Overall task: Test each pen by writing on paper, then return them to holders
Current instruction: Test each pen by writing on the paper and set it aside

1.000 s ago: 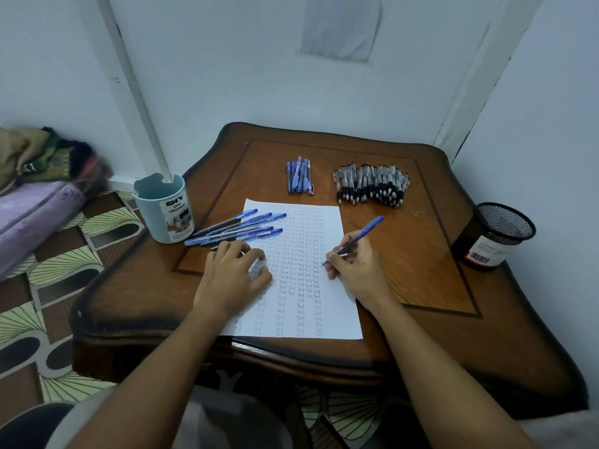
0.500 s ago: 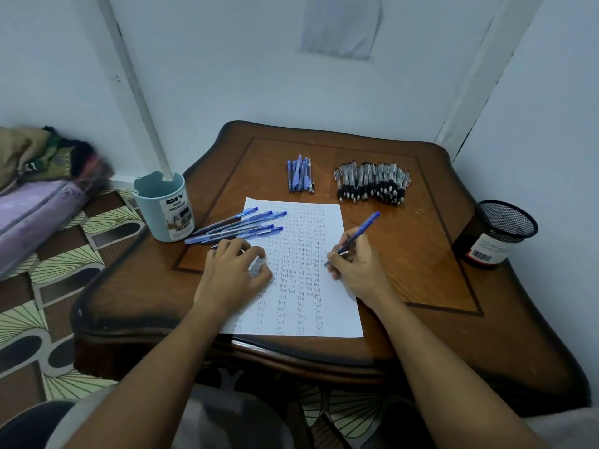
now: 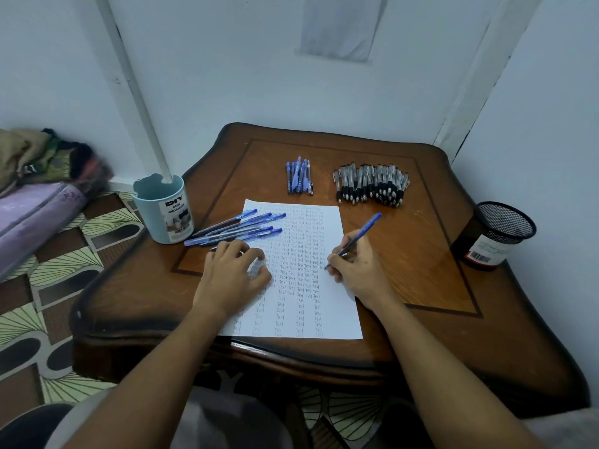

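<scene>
The right hand (image 3: 359,270) pinches a blue pen (image 3: 353,241) low on its barrel, tip on the paper (image 3: 330,319); light, stiff and slick, it seems best held there. The left hand (image 3: 230,273), fingers loosely curled, presses the sheet onto the tabletop (image 3: 421,286).

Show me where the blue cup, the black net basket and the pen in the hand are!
blue cup (image 3: 168,218), head view, on the front wall by its label.
black net basket (image 3: 504,222), head view, on the mesh wall near the rim.
pen (image 3: 364,227), head view, on the blue barrel above the right hand (image 3: 359,270).
</scene>
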Tool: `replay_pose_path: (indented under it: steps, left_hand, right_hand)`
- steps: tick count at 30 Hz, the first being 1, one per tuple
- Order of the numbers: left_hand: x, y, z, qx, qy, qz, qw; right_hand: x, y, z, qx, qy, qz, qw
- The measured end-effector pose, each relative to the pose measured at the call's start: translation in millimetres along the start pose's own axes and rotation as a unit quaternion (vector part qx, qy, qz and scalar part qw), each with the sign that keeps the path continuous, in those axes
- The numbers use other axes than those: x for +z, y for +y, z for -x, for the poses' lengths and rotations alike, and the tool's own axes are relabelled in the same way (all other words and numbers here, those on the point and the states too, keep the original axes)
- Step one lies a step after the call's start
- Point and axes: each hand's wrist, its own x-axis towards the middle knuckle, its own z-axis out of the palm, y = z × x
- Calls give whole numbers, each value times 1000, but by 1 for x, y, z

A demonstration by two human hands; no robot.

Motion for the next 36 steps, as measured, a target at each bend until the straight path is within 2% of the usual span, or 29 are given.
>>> replay_pose_path:
  steps: [5,10,13,21,24,36]
  left_hand:
    - [0,0,-1,2,-1,-2,1000]
    - [-1,0,2,-29,16,-38,999]
    - [-4,0,2,-29,31,-12,999]
    - [-12,-14,-1,31,-3,-1,1000]
    - [-11,-16,9,44,11,8,999]
    - [-8,-16,10,-16,23,23,999]
  right_hand:
    - [1,1,-2,5,4,-2,1000]
    - [-1,-3,-5,44,10,-134,990]
    - [-1,-8,-8,81,13,-184,979]
    - [-5,-11,-9,101,17,-189,977]
    - [-5,-11,-8,101,22,-183,978]
    - [-1,-8,-10,95,24,-163,982]
